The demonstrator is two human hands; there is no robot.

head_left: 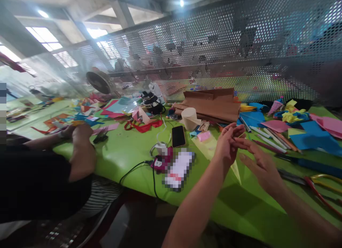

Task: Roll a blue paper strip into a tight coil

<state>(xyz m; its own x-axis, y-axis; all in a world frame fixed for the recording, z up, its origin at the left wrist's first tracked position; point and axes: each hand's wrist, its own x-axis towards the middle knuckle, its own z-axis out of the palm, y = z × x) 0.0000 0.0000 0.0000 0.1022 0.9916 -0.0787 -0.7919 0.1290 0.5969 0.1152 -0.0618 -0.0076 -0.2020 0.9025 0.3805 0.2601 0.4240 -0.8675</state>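
Observation:
My left hand (226, 145) is raised over the green table (128, 152), its fingers loosely curled, nothing visible in it. My right hand (260, 162) hovers just right of it with fingers stretched out and spread, slightly blurred. The fingertips of both hands nearly touch. Beneath them lies a folded yellow-green paper (236, 169) with a pointed tip. A small pink paper (204, 136) and a black phone (178, 136) lie a little further left.
A person in a dark sleeve (40, 184) sits at left, forearm on the table. Coloured paper scraps (315, 134), pencils (272, 137), cardboard (213, 105), a tape roll (189, 118), a red ribbon (144, 126), scissors (317, 185), a cable (139, 169) and a fan (98, 81) crowd the table. A perforated metal screen stands behind.

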